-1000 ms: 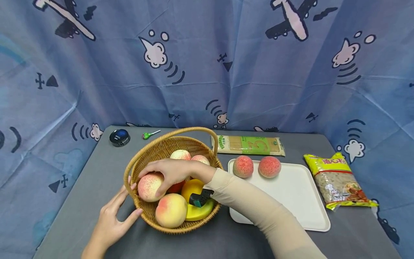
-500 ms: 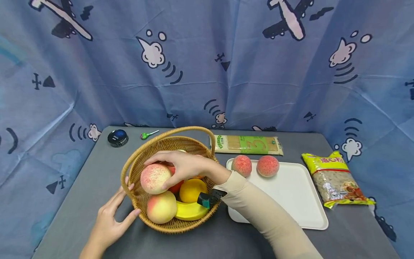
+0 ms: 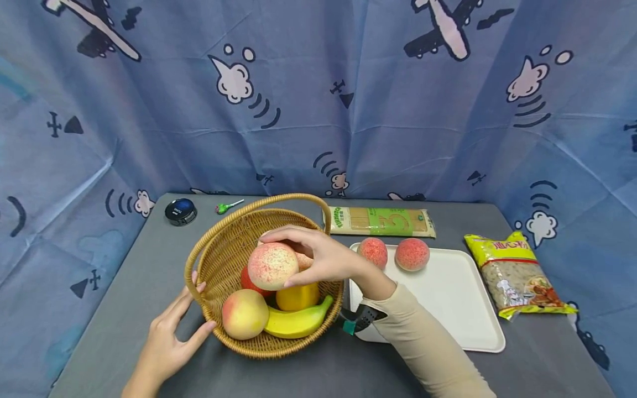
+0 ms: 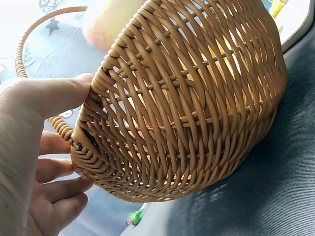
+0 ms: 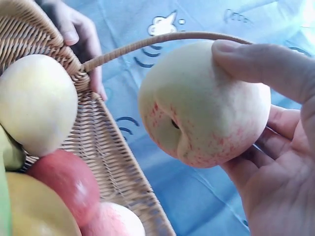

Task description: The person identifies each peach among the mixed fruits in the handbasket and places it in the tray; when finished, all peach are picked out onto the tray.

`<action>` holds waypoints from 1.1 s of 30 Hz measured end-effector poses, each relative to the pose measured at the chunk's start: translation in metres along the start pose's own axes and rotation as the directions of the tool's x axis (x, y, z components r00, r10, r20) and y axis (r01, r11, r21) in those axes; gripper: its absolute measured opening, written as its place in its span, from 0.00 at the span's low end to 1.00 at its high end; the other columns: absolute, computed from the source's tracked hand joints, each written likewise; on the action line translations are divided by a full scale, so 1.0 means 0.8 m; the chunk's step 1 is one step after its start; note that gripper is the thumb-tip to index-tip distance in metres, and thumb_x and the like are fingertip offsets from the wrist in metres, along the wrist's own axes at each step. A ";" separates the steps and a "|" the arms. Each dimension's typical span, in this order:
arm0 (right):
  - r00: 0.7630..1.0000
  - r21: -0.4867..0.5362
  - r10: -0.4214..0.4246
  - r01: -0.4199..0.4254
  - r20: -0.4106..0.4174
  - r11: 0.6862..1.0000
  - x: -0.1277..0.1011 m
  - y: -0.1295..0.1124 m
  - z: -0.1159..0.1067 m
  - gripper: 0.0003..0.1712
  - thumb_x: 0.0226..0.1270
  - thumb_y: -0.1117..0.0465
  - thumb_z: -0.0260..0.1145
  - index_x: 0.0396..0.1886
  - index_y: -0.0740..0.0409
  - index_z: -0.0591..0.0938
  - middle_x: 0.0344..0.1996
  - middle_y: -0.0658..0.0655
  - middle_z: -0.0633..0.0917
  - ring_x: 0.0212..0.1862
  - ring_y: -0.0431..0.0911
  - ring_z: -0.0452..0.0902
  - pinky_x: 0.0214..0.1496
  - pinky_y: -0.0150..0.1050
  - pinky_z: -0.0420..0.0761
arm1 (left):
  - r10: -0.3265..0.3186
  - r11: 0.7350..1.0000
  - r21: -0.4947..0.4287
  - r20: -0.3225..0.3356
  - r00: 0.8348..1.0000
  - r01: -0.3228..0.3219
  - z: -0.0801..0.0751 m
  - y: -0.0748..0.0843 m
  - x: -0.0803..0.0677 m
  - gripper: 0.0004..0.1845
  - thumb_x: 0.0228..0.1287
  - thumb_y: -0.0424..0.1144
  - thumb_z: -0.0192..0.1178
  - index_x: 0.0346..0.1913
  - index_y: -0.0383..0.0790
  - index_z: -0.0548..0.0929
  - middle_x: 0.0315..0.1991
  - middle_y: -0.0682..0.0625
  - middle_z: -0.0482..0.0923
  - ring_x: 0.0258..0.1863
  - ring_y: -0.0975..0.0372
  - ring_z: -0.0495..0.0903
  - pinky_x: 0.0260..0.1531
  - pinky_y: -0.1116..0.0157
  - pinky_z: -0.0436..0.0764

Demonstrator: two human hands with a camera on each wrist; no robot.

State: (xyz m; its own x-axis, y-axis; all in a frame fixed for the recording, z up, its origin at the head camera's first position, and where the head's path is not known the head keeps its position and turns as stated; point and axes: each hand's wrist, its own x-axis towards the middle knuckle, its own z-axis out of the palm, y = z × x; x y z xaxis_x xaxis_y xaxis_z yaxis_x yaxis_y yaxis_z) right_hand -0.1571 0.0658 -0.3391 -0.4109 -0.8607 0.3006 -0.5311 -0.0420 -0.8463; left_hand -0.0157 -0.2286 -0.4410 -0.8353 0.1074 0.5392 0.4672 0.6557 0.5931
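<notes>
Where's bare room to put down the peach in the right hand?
The white tray, right of its two red peaches; the table between the round black case and the left hand. Fruit crowds the middle of the basket.

The right grip [image 5: 288, 157] holds a round, pale, pink-speckled peach [image 5: 197, 108] near a tan woven-wicker basket [image 5: 108, 152] containing a red round fruit [image 5: 69, 184].

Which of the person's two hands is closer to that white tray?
The right hand: it holds a peach over the basket, just left of the white tray. The left hand is farther, at the basket's left rim.
</notes>
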 end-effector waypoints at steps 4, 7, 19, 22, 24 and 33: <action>0.998 0.083 -0.004 0.009 -0.066 0.996 -0.030 -0.005 -0.010 0.40 0.50 0.71 0.73 0.65 0.66 0.67 0.64 0.64 0.69 0.62 0.49 0.70 0.61 0.42 0.75 | -0.016 1.000 0.002 0.013 1.000 0.016 -0.001 -0.001 0.000 0.38 0.42 0.32 0.74 0.62 0.34 0.74 0.68 0.41 0.66 0.68 0.70 0.62 0.64 0.81 0.58; 0.992 0.110 -0.002 0.016 -0.125 0.994 -0.054 -0.007 -0.018 0.41 0.50 0.72 0.73 0.66 0.66 0.66 0.64 0.65 0.68 0.62 0.48 0.70 0.62 0.42 0.75 | -0.035 0.999 0.005 0.025 0.999 0.035 -0.001 -0.003 -0.002 0.38 0.42 0.32 0.74 0.62 0.34 0.74 0.68 0.41 0.65 0.68 0.71 0.62 0.65 0.80 0.58; 0.887 0.024 0.010 0.001 -0.461 1.000 -0.170 -0.002 -0.058 0.46 0.43 0.86 0.68 0.66 0.75 0.63 0.64 0.67 0.67 0.64 0.46 0.70 0.60 0.32 0.75 | -0.001 1.000 -0.001 0.001 1.000 0.001 -0.001 -0.006 -0.001 0.37 0.43 0.36 0.74 0.61 0.34 0.75 0.68 0.39 0.65 0.68 0.68 0.63 0.64 0.80 0.59; 0.836 0.040 0.049 -0.032 -0.547 0.999 -0.201 0.005 -0.070 0.45 0.43 0.88 0.66 0.66 0.76 0.62 0.64 0.63 0.68 0.63 0.44 0.70 0.60 0.30 0.74 | 0.018 1.000 -0.004 -0.007 1.000 -0.019 -0.001 -0.006 0.001 0.37 0.45 0.38 0.74 0.62 0.34 0.75 0.68 0.39 0.65 0.68 0.69 0.63 0.64 0.80 0.59; 0.804 0.040 0.060 -0.045 -0.591 0.998 -0.220 0.013 -0.078 0.45 0.43 0.89 0.65 0.65 0.77 0.62 0.64 0.62 0.69 0.62 0.43 0.70 0.60 0.28 0.74 | 0.033 0.999 -0.003 -0.015 0.999 -0.033 -0.001 -0.006 0.002 0.36 0.45 0.39 0.74 0.61 0.33 0.75 0.67 0.38 0.65 0.68 0.68 0.63 0.64 0.80 0.59; 0.581 0.141 0.175 -0.103 -0.795 0.985 -0.297 0.062 -0.103 0.43 0.47 0.90 0.61 0.67 0.72 0.63 0.61 0.55 0.71 0.60 0.40 0.69 0.59 0.24 0.71 | -0.030 0.999 0.015 0.026 0.999 0.029 -0.003 -0.005 -0.001 0.38 0.43 0.35 0.74 0.62 0.35 0.74 0.69 0.40 0.64 0.68 0.70 0.61 0.65 0.81 0.58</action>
State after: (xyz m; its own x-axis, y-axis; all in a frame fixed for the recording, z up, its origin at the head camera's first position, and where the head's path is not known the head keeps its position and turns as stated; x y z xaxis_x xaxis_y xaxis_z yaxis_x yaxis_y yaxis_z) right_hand -0.1466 0.3099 -0.4163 -0.9205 -0.1045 0.3764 -0.3760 -0.0242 -0.9263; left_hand -0.0165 -0.2332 -0.4428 -0.8561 0.1073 0.5055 0.4381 0.6696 0.5998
